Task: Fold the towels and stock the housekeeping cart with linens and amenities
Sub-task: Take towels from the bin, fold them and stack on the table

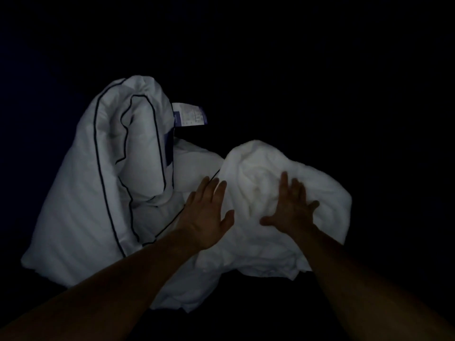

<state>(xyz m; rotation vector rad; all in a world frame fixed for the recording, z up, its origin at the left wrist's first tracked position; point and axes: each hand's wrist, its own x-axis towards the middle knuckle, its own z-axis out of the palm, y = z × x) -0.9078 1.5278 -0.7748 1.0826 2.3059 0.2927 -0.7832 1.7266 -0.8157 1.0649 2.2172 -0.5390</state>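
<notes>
While left hand (206,217) and right hand (291,209) press flat-fingered on crumpled towel (258,161), dark-piped duvet (81,193) heaped alongside, label (189,114) jutting.

Matt white terry-cloth towel (266,173), smooth white cotton-like pillowcase (81,188) with dark piping, printed fabric label (189,114)

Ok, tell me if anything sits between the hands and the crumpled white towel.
Nothing visible does. The right hand lies spread on the towel; the left hand is spread at its left edge, beside the piped white bedding. The surroundings are too dark to judge.
</notes>
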